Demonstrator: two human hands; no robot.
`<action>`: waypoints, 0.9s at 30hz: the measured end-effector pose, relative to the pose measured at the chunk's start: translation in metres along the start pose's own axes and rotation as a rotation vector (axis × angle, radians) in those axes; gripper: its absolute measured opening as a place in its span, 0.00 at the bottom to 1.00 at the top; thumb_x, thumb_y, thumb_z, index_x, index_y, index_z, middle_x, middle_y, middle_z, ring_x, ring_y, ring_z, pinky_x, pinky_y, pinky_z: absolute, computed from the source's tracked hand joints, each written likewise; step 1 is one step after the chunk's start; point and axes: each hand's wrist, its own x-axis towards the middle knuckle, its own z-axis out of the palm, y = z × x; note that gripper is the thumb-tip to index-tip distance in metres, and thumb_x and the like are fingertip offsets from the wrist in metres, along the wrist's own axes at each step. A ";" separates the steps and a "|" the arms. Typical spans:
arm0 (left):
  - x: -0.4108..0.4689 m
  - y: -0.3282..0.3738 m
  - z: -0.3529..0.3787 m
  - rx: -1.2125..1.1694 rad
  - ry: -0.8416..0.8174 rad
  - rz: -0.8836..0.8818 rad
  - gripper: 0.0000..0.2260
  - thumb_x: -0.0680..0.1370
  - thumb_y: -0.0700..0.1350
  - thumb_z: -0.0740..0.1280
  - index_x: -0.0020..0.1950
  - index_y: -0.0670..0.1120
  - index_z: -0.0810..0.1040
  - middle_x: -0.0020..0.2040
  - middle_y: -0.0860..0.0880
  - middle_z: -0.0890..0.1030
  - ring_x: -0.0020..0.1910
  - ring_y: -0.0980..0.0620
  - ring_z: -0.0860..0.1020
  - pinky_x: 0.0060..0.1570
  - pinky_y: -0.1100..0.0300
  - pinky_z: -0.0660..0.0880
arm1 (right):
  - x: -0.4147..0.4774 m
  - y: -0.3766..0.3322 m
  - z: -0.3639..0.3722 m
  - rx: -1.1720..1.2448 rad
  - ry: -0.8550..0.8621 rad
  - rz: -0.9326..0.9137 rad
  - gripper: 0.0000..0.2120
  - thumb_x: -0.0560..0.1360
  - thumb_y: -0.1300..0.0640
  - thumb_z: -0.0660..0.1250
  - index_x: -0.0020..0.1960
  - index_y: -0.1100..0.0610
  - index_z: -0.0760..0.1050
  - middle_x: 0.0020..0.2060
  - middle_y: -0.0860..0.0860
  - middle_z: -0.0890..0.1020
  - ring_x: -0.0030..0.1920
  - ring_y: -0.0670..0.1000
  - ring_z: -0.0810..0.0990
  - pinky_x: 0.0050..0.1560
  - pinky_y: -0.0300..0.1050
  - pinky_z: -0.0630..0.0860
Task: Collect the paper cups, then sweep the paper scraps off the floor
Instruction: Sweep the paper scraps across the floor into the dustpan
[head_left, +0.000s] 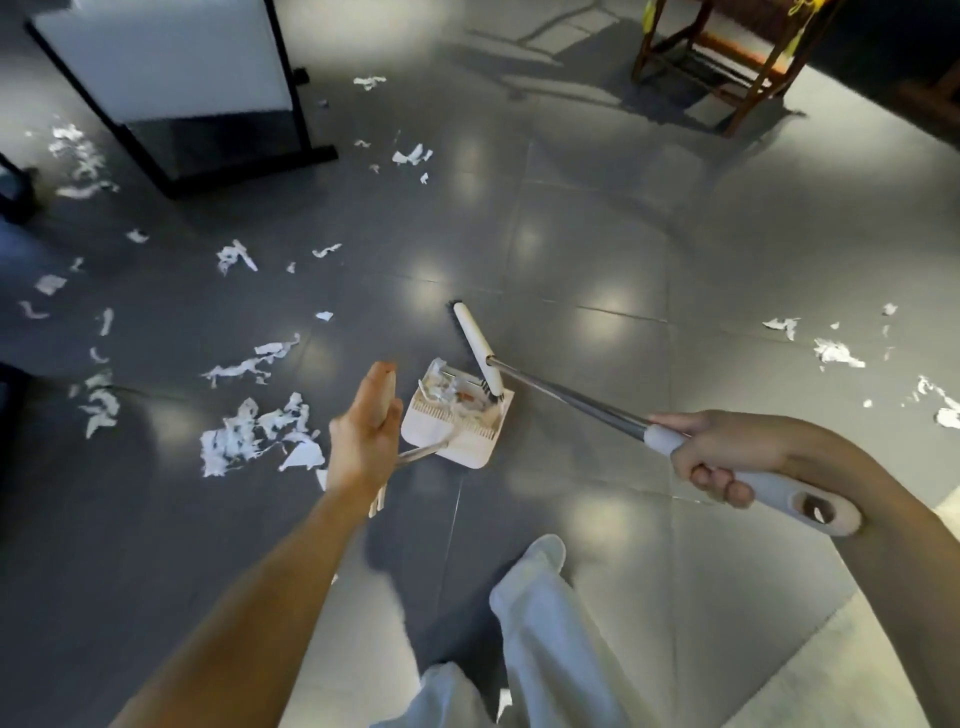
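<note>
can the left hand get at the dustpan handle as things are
Probably yes. The left hand is open right beside the handle, with nothing between them. The broom head sits at the far edge of the pan, clear of the handle.

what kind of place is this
Probably an indoor room, perhaps a home or office: a glossy grey tiled floor, a wooden chair, and a white panel on a black stand.
</note>
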 end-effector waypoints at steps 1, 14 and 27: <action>-0.014 -0.006 -0.012 0.008 0.010 0.009 0.16 0.76 0.44 0.58 0.57 0.65 0.70 0.38 0.75 0.75 0.42 0.62 0.71 0.46 0.71 0.69 | -0.006 0.001 0.014 -0.018 -0.001 -0.006 0.35 0.74 0.70 0.58 0.75 0.45 0.58 0.22 0.51 0.68 0.18 0.45 0.62 0.18 0.33 0.61; -0.164 -0.051 -0.108 0.039 0.187 -0.173 0.16 0.82 0.48 0.61 0.69 0.59 0.71 0.53 0.44 0.82 0.38 0.55 0.79 0.45 0.61 0.72 | 0.002 0.005 0.137 -0.111 -0.068 -0.047 0.32 0.75 0.71 0.59 0.74 0.48 0.61 0.19 0.50 0.69 0.16 0.44 0.64 0.17 0.31 0.61; -0.075 0.008 -0.009 -0.019 0.311 -0.302 0.18 0.82 0.48 0.62 0.64 0.70 0.69 0.46 0.52 0.80 0.33 0.54 0.76 0.41 0.57 0.76 | 0.105 -0.060 0.010 -0.137 0.100 -0.092 0.31 0.73 0.70 0.59 0.73 0.50 0.63 0.27 0.52 0.71 0.19 0.44 0.65 0.18 0.31 0.62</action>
